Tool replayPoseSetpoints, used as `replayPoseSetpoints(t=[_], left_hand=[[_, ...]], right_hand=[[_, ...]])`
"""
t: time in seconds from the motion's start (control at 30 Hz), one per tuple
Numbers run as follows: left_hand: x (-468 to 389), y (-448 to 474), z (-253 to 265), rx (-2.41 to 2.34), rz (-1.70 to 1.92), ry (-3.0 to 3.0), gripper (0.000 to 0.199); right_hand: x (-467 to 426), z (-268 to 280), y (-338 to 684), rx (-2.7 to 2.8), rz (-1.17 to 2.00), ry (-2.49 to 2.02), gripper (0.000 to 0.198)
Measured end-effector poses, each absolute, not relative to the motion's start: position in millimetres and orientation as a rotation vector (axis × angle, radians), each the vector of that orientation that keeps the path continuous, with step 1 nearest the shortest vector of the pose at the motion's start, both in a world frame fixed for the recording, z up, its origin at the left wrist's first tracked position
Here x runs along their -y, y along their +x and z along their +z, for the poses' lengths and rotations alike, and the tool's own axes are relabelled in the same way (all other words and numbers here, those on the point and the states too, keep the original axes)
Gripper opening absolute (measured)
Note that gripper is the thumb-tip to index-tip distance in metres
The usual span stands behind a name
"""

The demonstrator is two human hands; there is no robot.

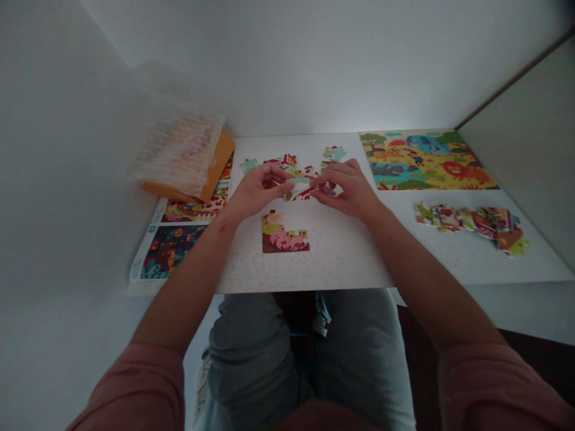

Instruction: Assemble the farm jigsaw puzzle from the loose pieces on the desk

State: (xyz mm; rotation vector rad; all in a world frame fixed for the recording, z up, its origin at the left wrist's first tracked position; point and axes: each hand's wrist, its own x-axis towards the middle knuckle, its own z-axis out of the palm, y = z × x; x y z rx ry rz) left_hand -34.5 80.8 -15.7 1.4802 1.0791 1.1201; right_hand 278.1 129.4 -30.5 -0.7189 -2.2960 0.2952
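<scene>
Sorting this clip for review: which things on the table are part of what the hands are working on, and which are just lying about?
In use:
- left hand and right hand, pinching a puzzle piece between them
- loose pieces just beyond the hands
- joined corner section in front of them

Lying about:
- finished puzzle
- pile of pieces at right
- picture sheets at left
- orange box
</scene>
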Motion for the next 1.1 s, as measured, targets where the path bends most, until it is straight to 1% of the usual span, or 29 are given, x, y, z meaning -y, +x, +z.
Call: replayPoseSetpoints(t=[0.23, 1.1], left_hand=[[-72.0, -36.4, -2.0, -1.141, 1.086, 1.690, 0.072], [-70.1, -40.4, -0.7, -1.219, 1.099, 1.879, 0.057]], right_hand=[[-128.3, -21.6, 280.9, 2.238, 0.389, -0.912, 0.030], [-136.2, -28.5, 284.9, 2.222, 0.380, -0.896, 0.034]])
